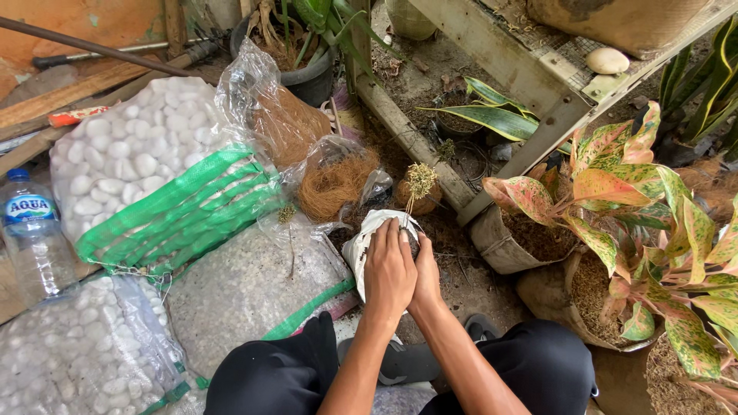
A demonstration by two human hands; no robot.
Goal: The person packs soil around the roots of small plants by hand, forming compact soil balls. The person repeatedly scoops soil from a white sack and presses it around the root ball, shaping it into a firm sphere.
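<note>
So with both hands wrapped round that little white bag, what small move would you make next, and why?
Probably press the soil down gently around the stem. Both the left hand and right hand cup the rim of the small white bag, and the thin seedling stands up from it past the fingers, looking slender enough to tip over.

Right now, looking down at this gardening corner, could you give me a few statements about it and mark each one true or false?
1. Both hands, left hand and right hand, rest on a small white planting bag. True.
2. The water bottle has a red cap. False: its cap is blue.
3. White pebbles fill a clear sack with green stripes. True.
4. The pink-and-green leafed plant stands left of the hands. False: it stands to their right.
5. Brown coconut fibre sits in an open clear bag. True.
</note>
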